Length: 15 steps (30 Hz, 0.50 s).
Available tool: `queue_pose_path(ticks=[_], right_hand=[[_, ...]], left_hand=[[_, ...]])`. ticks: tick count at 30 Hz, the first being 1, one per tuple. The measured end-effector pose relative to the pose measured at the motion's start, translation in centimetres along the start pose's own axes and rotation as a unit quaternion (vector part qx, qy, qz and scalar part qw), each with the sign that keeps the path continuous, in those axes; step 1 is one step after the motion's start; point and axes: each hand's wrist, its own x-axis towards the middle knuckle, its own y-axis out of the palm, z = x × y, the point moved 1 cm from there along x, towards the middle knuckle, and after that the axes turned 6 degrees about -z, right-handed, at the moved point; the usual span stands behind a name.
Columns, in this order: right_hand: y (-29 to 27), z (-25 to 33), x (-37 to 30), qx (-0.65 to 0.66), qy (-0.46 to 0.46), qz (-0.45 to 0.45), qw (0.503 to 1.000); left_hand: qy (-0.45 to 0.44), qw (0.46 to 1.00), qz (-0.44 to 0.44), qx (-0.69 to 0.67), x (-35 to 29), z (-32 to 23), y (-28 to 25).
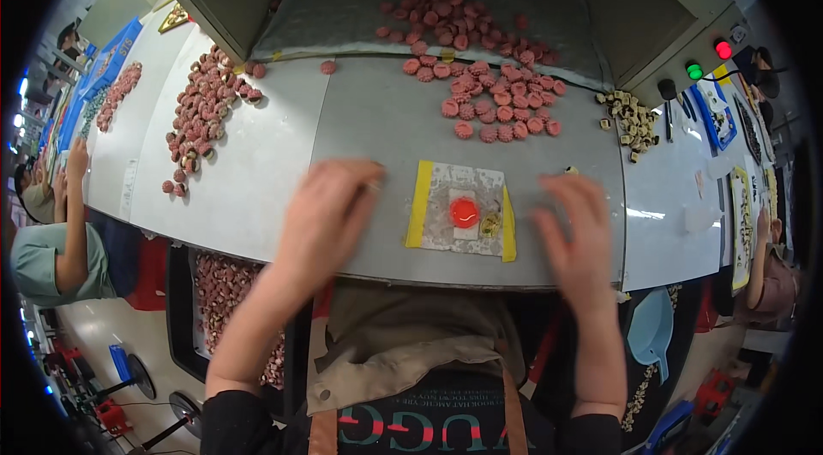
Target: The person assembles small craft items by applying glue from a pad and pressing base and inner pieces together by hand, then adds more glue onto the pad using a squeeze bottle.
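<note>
Down at the left, under the table, a black tray (178, 318) holds a thick heap of pinkish-brown pieces (227, 288). Up top, the grey box (639, 1) stands open at the front, pink caps (441, 9) piled on its floor and more pink caps (506, 99) spread over the table before it. Over on the right, a blue tray (705, 116) carries pale and dark bits, too small to make out, and a light-blue dustpan (650, 326) sits below the table edge near loose pale crumbs.

Now the middle: the red cap (465, 212) sits on a whitish board (437, 189) with yellow tape down both sides, a small yellowish lump (489, 224) just beside it. It lies between the two hands, touched by neither. The left hand (330, 206), blurred, is off the board's left side, fingers bent close together; whether they pinch anything, I can't tell. The right hand (583, 228), blurred too, is off the other side, thumb and fingers well parted, the gap bare.
</note>
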Motion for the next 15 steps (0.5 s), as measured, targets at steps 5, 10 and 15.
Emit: queue_pose_path(ticks=[5,10,15], right_hand=[[-2.4,-4.4,1.8,-0.009,0.029,-0.005,1.000],[-2.2,-4.9,1.7,-0.042,-0.013,0.042,0.998],[-4.7,-2.8,1.8,0.009,0.102,0.086,0.991]], left_hand=[[0.054,0.962,-0.080,0.254,3.3,5.6,-2.5],[-0.010,0.999,0.008,-0.033,7.4,3.2,1.4],[0.059,0.997,-0.055,-0.005,10.2,2.3,5.8]])
